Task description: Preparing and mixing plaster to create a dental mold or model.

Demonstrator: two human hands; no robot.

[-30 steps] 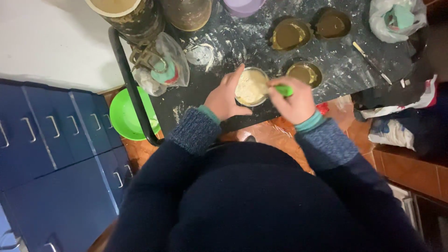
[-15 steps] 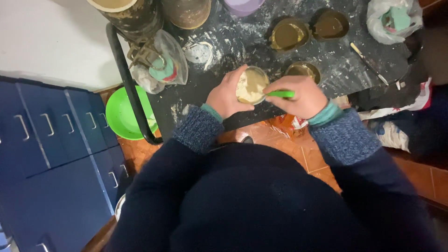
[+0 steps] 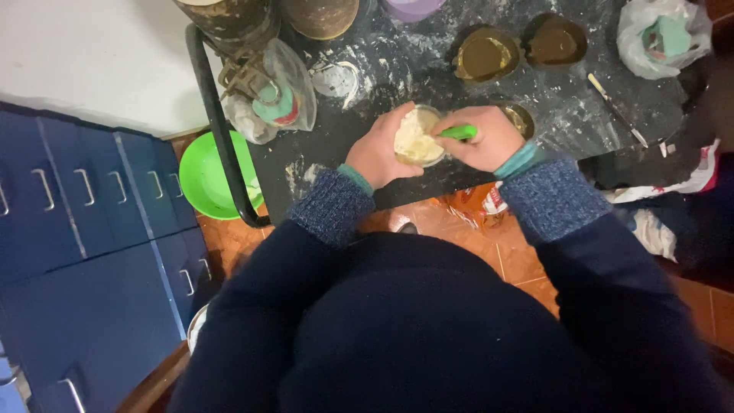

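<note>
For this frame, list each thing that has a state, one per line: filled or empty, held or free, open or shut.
Small round tin: filled with pale dough, held by left hand.
Green-handled tool: gripped in right hand, tip in the dough.
Two oval moulds: empty, free.
Green bowl: on the floor, looks empty.
Blue drawers: shut.
Plastic bag: hanging, knotted.

Pale cream dough; green tool handle; bright green bowl; black flour-dusted table; blue cabinets

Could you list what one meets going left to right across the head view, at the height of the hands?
Blue cabinet drawers → green bowl → left hand → round tin of pale dough → green-handled tool → right hand.
</note>
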